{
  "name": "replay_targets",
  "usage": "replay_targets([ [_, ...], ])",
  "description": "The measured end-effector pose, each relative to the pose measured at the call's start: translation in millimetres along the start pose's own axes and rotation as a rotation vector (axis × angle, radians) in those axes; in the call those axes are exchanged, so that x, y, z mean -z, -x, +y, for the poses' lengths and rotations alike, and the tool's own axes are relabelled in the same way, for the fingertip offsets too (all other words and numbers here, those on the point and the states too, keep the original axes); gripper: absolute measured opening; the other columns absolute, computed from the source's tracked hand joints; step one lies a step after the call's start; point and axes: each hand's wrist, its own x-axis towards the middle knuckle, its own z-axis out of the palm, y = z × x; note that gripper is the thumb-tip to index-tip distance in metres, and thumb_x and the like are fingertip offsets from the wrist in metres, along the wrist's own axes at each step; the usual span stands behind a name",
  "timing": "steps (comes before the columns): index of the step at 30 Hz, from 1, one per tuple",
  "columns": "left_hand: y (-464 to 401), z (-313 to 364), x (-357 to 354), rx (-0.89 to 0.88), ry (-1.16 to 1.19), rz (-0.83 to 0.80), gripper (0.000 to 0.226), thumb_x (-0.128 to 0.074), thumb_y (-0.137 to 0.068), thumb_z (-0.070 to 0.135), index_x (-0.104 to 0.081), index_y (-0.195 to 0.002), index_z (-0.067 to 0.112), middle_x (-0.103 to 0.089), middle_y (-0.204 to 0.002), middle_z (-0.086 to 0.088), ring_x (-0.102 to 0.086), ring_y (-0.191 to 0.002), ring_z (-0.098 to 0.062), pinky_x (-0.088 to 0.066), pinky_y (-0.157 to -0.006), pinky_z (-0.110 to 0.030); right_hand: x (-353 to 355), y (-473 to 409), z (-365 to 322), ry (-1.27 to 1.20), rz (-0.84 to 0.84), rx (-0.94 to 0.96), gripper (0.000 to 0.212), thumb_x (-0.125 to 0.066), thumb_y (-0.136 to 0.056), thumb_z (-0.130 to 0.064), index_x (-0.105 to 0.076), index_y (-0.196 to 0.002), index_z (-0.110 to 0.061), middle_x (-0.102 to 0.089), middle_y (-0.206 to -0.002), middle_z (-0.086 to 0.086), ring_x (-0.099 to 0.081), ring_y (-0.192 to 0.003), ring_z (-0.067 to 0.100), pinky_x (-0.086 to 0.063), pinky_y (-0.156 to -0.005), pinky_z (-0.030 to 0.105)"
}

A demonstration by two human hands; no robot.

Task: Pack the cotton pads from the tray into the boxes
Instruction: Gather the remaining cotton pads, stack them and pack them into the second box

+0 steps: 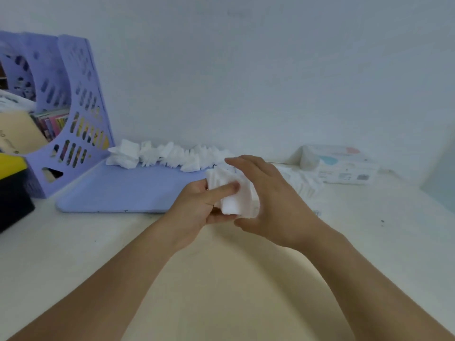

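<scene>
- White cotton pads in a small stack [234, 200] sit between both hands, held above the worktop [123, 242] just off the tray's near right corner.
- Left hand [197, 212] grips the stack from the left and below; its fingers [227, 188] curl over the front of the pads, one fingertip pressed against the top sheet.
- Right hand [268, 203] covers the stack from the right, its thumb low at the near side and its fingers arched over the far edge, so the pads are clamped between the two hands.
- Lilac tray [123, 190] lies flat on the worktop, toward its far left part, with its long side facing the person.
- More loose cotton pads in a ragged row [167, 157] lie along the tray's far edge, running from its far left corner toward the hands.
- Another flat pile of white pads [305, 180] rests on the worktop just right of the hands, partly hidden behind the right hand.
- A white printed pack [342, 164] lies near the worktop's far right edge, against the wall; whether it is one of the boxes I cannot tell.
- A lilac perforated file rack [71, 114] stands at the far left, touching the tray's left end, with books and papers inside.
- A dark box with a yellow top [12, 190] sits at the worktop's left edge.
</scene>
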Motion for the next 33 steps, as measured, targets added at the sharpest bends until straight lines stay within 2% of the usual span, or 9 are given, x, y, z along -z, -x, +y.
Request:
replay_targets([
  [7, 3.0, -6.6, -0.2, -0.003, -0.047, -0.03, 0.031, -0.072, -0.089, 0.021, -0.07, -0.116, 0.005, -0.076, -0.11, -0.013, -0.073, -0.105, -0.025, -0.06, -0.087, -0.036, -21.6, -6.5, 8.4, -0.025, 0.063, 0.031, 0.075, -0.083, -0.069, -0.019, -0.053, -0.138, -0.022, -0.052, -0.137, -0.012, -0.052, -0.122, 0.013, -0.048, -0.099, 0.034],
  [12, 3.3, -5.7, -1.9, -0.018, -0.028, -0.033, 0.054, -0.079, -0.074, 0.038, -0.07, -0.117, 0.007, -0.075, -0.113, -0.013, -0.071, -0.108, -0.027, -0.057, -0.093, -0.04, -18.9, -9.2, 10.4, -0.068, 0.137, 0.056, 0.068, -0.087, -0.069, -0.027, -0.058, -0.131, -0.021, -0.06, -0.128, -0.012, -0.057, -0.115, 0.008, -0.048, -0.097, 0.026],
  [14, 3.3, -3.9, -3.9, 0.019, 0.049, -0.044, 0.065, -0.077, -0.073, 0.052, -0.068, -0.121, 0.008, -0.074, -0.116, -0.012, -0.071, -0.107, -0.024, -0.058, -0.087, -0.037, -20.1, -8.6, 10.0, -0.11, 0.173, 0.059, 0.066, -0.089, -0.069, -0.034, -0.06, -0.127, -0.02, -0.063, -0.122, -0.012, -0.059, -0.11, 0.006, -0.046, -0.093, 0.02],
  [17, 4.8, 1.8, -3.5, 0.157, 0.332, -0.104, 0.069, -0.047, -0.09, 0.066, -0.075, -0.114, 0.007, -0.075, -0.11, -0.011, -0.074, -0.084, -0.019, -0.059, -0.069, -0.03, -20.3, -6.6, 5.6, -0.242, 0.202, -0.023, 0.064, -0.092, -0.067, -0.035, -0.062, -0.122, -0.025, -0.065, -0.115, -0.017, -0.06, -0.107, 0.002, -0.043, -0.086, 0.012],
  [19, 3.2, 1.6, 0.2, 0.206, 0.443, -0.148, 0.075, -0.036, -0.096, 0.067, -0.079, -0.106, 0.007, -0.074, -0.112, -0.013, -0.074, -0.091, -0.021, -0.059, -0.077, -0.033, -19.8, -6.4, 2.4, -0.375, 0.191, -0.083, 0.063, -0.095, -0.063, -0.03, -0.062, -0.116, -0.028, -0.066, -0.109, -0.017, -0.061, -0.105, 0.005, -0.049, -0.083, 0.016],
  [22, 3.9, 0.4, 0.4, 0.242, 0.54, -0.237, 0.061, -0.049, -0.093, 0.06, -0.079, -0.107, 0.009, -0.072, -0.117, -0.012, -0.07, -0.108, -0.025, -0.054, -0.095, -0.039, -20.0, -6.8, -0.1, -0.483, 0.176, -0.1, 0.07, -0.098, -0.059, -0.024, -0.059, -0.117, -0.029, -0.064, -0.11, -0.021, -0.061, -0.107, 0.006, -0.052, -0.081, 0.021],
  [27, 8.6, -0.3, -4.5, 0.236, 0.452, -0.268, 0.043, -0.064, -0.087, 0.044, -0.077, -0.116, 0.014, -0.069, -0.128, -0.01, -0.068, -0.116, -0.023, -0.058, -0.088, -0.032, -17.1, -5.8, 0.3, -0.485, -0.016, -0.092, 0.108, -0.099, -0.055, -0.017, -0.043, -0.145, -0.036, -0.055, -0.125, -0.026, -0.057, -0.117, 0.002, -0.052, -0.097, 0.026],
  [29, 8.6, -0.8, -6.0, 0.219, 0.395, -0.292, 0.043, -0.066, -0.088, 0.039, -0.072, -0.121, 0.013, -0.067, -0.131, -0.01, -0.067, -0.116, -0.02, -0.058, -0.085, -0.031, -14.7, -6.6, 0.6, -0.496, -0.009, -0.082, 0.103, -0.099, -0.056, -0.015, -0.046, -0.142, -0.036, -0.059, -0.12, -0.022, -0.061, -0.111, 0.006, -0.056, -0.094, 0.036],
  [33, 9.1, 1.2, -4.0, 0.241, 0.456, -0.356, 0.054, -0.071, -0.079, 0.045, -0.072, -0.124, 0.016, -0.064, -0.137, -0.009, -0.061, -0.126, -0.024, -0.048, -0.104, -0.049, -12.0, -7.3, -1.9, -0.606, 0.028, -0.07, 0.095, -0.099, -0.058, -0.012, -0.051, -0.136, -0.035, -0.063, -0.119, -0.007, -0.064, -0.11, 0.015, -0.057, -0.094, 0.041],
])
